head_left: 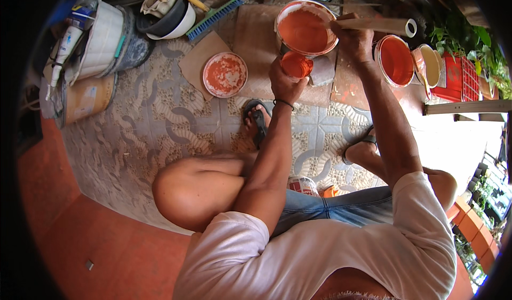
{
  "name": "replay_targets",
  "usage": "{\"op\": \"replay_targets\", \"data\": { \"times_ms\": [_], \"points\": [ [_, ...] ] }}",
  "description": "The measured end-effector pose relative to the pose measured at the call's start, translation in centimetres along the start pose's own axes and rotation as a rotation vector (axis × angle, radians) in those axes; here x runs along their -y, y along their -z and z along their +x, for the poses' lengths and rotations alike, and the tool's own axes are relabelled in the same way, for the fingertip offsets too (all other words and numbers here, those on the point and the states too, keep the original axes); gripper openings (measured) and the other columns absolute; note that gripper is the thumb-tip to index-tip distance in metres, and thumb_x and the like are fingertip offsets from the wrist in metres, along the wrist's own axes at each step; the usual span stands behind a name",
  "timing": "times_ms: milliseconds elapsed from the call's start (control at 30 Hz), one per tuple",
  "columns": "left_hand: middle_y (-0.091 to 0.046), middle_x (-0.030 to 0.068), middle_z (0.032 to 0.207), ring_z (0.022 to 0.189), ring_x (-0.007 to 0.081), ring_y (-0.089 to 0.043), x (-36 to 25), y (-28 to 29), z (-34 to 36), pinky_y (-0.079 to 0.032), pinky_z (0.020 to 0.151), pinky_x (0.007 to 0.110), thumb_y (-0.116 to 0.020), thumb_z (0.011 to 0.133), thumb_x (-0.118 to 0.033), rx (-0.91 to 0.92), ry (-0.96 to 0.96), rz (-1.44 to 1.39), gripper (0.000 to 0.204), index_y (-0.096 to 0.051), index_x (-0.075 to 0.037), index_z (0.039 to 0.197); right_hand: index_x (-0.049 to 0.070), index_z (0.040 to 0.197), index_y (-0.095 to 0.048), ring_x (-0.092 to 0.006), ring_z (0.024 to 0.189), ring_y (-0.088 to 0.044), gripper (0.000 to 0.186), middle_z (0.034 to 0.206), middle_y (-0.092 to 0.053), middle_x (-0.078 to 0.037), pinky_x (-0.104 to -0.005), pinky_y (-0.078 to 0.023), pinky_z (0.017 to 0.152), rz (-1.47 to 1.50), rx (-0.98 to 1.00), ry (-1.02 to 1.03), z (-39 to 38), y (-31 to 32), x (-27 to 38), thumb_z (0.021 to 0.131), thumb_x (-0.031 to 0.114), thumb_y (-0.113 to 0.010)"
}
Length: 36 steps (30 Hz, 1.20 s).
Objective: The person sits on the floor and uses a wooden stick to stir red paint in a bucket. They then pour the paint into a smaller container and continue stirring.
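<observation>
Your left hand (288, 85) is closed around the cup (296, 65), your right hand (356, 40) around the pole (386, 27); over-tilting the cup could spill paint (301, 30).

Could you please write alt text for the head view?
The left hand holds a small orange cup and the right hand grips a pale stick beside a bucket of orange paint. A paint-smeared lid lies to the left; another open bucket stands to the right.
</observation>
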<state>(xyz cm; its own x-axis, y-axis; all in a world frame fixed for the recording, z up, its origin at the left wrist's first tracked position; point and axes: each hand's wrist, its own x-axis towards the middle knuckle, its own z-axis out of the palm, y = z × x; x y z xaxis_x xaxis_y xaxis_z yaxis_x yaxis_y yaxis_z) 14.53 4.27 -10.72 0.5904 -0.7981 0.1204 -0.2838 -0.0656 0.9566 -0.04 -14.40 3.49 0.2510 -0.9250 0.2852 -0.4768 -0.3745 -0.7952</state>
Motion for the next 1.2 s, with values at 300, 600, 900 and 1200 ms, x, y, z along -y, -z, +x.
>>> {"op": "replay_targets", "data": {
  "times_ms": [300,600,900,1200],
  "points": [
    [-0.061,0.0209,0.138,0.130,0.0446,-0.057,0.1,0.1,0.0,-0.047,0.113,0.056,-0.093,0.062,-0.026,0.019,-0.024,0.007,0.099,-0.052,-0.004,0.149,-0.008,0.091,-0.080,-0.0228,0.074,-0.080,0.024,0.078,-0.080,-0.017,-0.0341,-0.062,0.065,0.415,-0.231,-0.531,-2.7,-1.0,1.3,0.089,0.014,-0.086],
    [-0.059,0.0213,0.140,0.133,0.0445,-0.056,0.2,0.0,-0.1,-0.047,0.114,0.056,-0.092,0.062,-0.027,0.004,-0.012,-0.018,0.099,-0.052,-0.004,0.150,-0.009,0.099,-0.071,-0.0283,0.080,-0.080,0.018,0.094,-0.077,-0.017,-0.0422,-0.072,0.072,0.768,-0.567,-0.611,-3.9,1.7,1.2,0.090,-0.001,-0.085],
    [-0.060,0.0207,0.140,0.132,0.0440,-0.056,0.3,0.2,0.0,-0.047,0.113,0.056,-0.093,0.061,-0.026,0.007,-0.011,-0.028,0.099,-0.052,-0.005,0.149,0.005,0.109,-0.079,-0.0168,0.085,-0.078,0.023,0.095,-0.083,-0.007,-0.0351,-0.061,0.081,0.056,-0.064,0.009,-0.2,1.2,-0.7,0.094,0.020,-0.089],
    [-0.060,0.0199,0.138,0.130,0.0437,-0.058,0.1,-0.1,0.1,-0.048,0.112,0.056,-0.093,0.062,-0.025,-0.003,-0.008,-0.016,0.099,-0.052,-0.005,0.150,-0.008,0.096,-0.078,-0.0237,0.082,-0.081,0.017,0.094,-0.080,-0.014,-0.0352,-0.070,0.075,0.493,-0.332,-0.430,-3.4,-2.2,-1.0,0.090,0.005,-0.087]
  ]
}}
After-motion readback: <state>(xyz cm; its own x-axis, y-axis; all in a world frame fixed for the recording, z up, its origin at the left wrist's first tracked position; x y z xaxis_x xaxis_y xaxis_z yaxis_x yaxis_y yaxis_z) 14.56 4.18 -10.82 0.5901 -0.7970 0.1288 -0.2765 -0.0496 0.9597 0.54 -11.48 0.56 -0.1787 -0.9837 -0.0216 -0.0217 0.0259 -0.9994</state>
